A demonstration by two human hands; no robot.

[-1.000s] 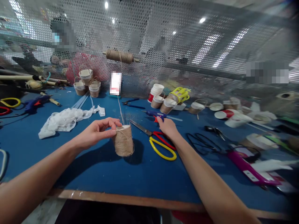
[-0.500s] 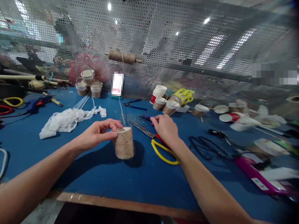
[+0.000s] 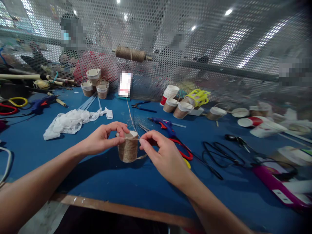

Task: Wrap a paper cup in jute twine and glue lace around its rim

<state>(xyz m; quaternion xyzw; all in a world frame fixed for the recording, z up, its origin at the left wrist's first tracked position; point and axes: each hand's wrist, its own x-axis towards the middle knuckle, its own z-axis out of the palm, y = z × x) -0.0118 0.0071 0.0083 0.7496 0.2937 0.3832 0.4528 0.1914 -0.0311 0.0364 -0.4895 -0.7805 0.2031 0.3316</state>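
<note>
A paper cup wrapped in jute twine (image 3: 128, 148) stands on the blue table (image 3: 136, 191) in front of me. My left hand (image 3: 103, 138) pinches its rim from the left, thumb and fingers closed on it. My right hand (image 3: 161, 154) is at the cup's right side, its thumb and forefinger pinching the twine strand (image 3: 131, 118) at the rim. That strand runs up to a twine spool (image 3: 130, 54) mounted on the mesh screen. A loose twine end curls out at the cup's base.
Red-and-yellow scissors (image 3: 183, 152) and a blue glue gun (image 3: 165, 124) lie right of the cup. Black scissors (image 3: 237, 140) and cables lie further right. White cloth (image 3: 70, 120) lies at left. Twine-wrapped cups (image 3: 94, 83) and paper cups (image 3: 174, 104) stand by the mesh, with people behind it.
My right hand left the glue gun and scissors area and came back to the cup, where it now pinches the twine. My left hand stayed on the cup's rim.
</note>
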